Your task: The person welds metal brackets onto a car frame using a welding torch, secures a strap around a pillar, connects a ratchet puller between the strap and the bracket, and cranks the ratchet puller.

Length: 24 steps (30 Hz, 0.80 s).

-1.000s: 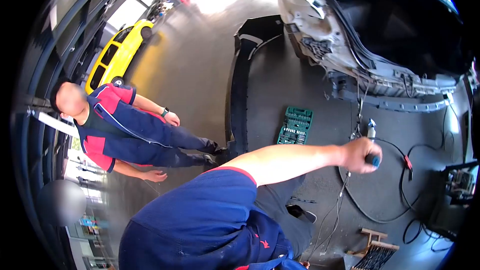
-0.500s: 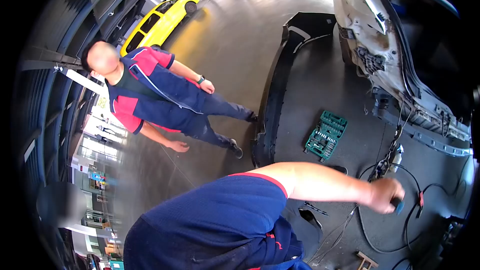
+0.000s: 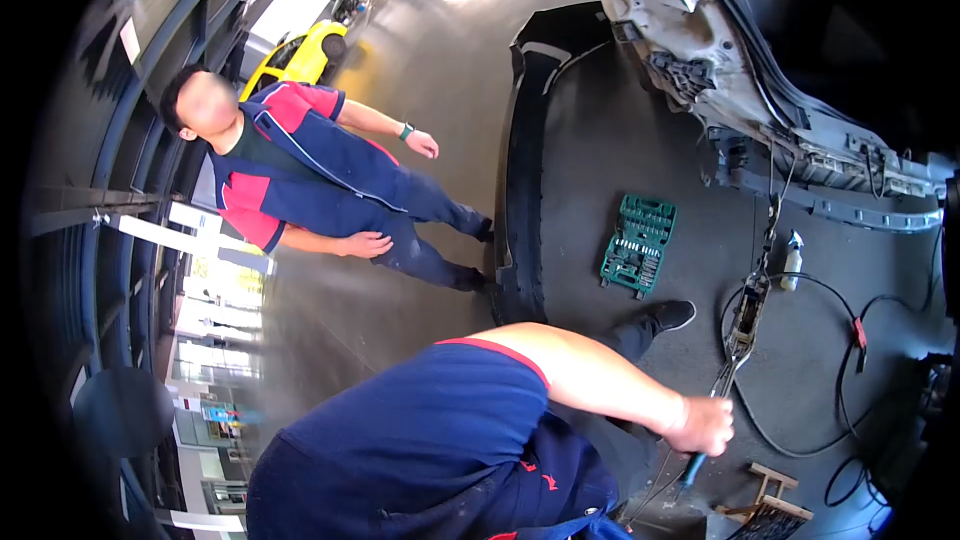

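My right hand (image 3: pixel 705 426) is wrapped round a handle, whose blue grip (image 3: pixel 692 470) sticks out below my fist. Metal rods run from beside the fist up to a hand cable puller (image 3: pixel 746 320), though my fingers hide where they join. The puller hangs in line with a chain (image 3: pixel 770 230) that leads up to a stripped car body (image 3: pixel 690 70). My right arm crosses the lower middle of the view, in a blue sleeve with red trim. My left hand is out of view.
A person (image 3: pixel 320 170) in blue and red stands at left. Beside them lies a long black bumper-like panel (image 3: pixel 525 170). An open green socket set (image 3: pixel 638 245), a spray bottle (image 3: pixel 792 262), black hoses (image 3: pixel 800 452) and a small wooden stool (image 3: pixel 770 500) are on the floor.
My right hand has swung left and down in the view with the handle, uncovering the puller. The camera has turned slightly. The standing person's lower hand now rests near their thigh.
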### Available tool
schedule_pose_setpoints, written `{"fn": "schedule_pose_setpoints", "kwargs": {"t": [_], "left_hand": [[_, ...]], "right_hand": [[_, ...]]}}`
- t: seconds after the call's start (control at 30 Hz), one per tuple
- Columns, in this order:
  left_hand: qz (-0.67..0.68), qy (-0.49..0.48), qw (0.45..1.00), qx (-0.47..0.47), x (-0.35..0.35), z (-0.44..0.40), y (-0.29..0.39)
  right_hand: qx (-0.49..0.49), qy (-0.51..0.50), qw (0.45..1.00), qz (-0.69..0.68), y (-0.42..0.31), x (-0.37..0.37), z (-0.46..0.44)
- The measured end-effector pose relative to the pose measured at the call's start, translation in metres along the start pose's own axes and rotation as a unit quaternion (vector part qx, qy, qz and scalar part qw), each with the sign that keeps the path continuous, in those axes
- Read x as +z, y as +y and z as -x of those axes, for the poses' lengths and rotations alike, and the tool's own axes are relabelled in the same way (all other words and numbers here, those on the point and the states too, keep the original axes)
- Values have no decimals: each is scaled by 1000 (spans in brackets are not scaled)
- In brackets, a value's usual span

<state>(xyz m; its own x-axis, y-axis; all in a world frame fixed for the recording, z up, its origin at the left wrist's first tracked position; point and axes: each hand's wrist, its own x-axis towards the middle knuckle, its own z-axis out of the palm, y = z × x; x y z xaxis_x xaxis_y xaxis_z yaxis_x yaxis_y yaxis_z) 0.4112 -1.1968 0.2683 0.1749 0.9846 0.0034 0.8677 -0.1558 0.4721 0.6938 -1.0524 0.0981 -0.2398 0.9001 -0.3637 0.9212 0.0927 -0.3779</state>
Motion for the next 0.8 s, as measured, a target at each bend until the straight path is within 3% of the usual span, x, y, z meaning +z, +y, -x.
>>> {"fn": "schedule_pose_setpoints", "kwargs": {"t": [0.07,0.13,0.27,0.47,0.53,0.6,0.7,0.77,0.8], "left_hand": [[43,126,991,19,-54,2,-27],[104,214,971,-27,-94,1,-53],[110,323,937,-73,-161,-19,-110],[151,419,843,-300,-189,-43,-218],[454,461,673,-358,-173,-44,-226],[384,475,708,-355,-165,-42,-176],[252,397,872,-138,-125,-37,-85],[198,245,949,-22,-79,-46,-38],[135,133,982,-11,-50,-50,-15]], "right_hand": [[4,3,1000,7,8,0,11],[4,5,1000,19,14,-5,29],[-3,7,999,48,47,-8,72],[12,9,994,109,88,2,150],[25,16,992,125,95,11,181],[30,18,990,140,98,17,207],[21,15,984,176,110,20,235],[5,21,980,200,118,24,247],[-10,28,976,216,126,27,252]]}}
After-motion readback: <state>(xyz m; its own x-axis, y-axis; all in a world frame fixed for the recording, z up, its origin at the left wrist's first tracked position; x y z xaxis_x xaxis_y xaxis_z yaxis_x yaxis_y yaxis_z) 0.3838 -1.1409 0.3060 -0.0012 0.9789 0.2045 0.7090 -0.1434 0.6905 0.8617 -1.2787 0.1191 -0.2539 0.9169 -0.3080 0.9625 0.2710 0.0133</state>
